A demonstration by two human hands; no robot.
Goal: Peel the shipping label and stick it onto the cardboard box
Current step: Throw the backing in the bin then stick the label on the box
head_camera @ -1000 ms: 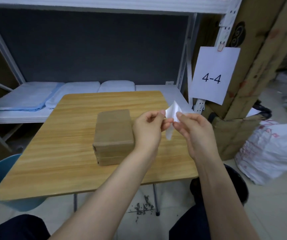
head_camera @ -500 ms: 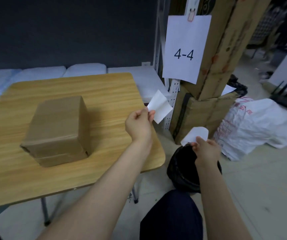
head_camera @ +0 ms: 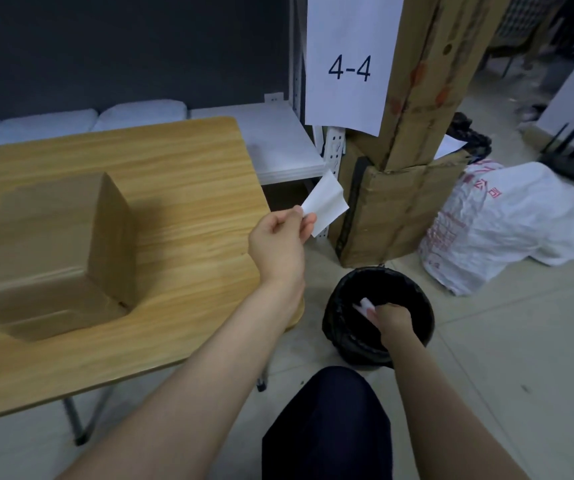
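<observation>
A brown cardboard box (head_camera: 49,251) sits on the wooden table (head_camera: 188,188) at the left. My left hand (head_camera: 278,240) is raised past the table's right edge and pinches a white shipping label (head_camera: 327,202) by one corner. Lower right, my right hand (head_camera: 391,317) reaches down into a black bin (head_camera: 347,306) on the floor, its fingers closed on a crumpled white backing paper (head_camera: 365,304). The box is well to the left of both hands.
A tall cardboard carton (head_camera: 413,188) with a white "4-4" sheet (head_camera: 349,60) stands behind the bin. A white plastic sack (head_camera: 507,223) lies on the floor at the right. A white shelf (head_camera: 278,143) with folded bedding runs behind the table. My knee (head_camera: 327,420) is below.
The two hands have pulled the label and its backing apart. My right hand has carried the backing down into the bin; my left keeps the label. The view has swung right and downward.
</observation>
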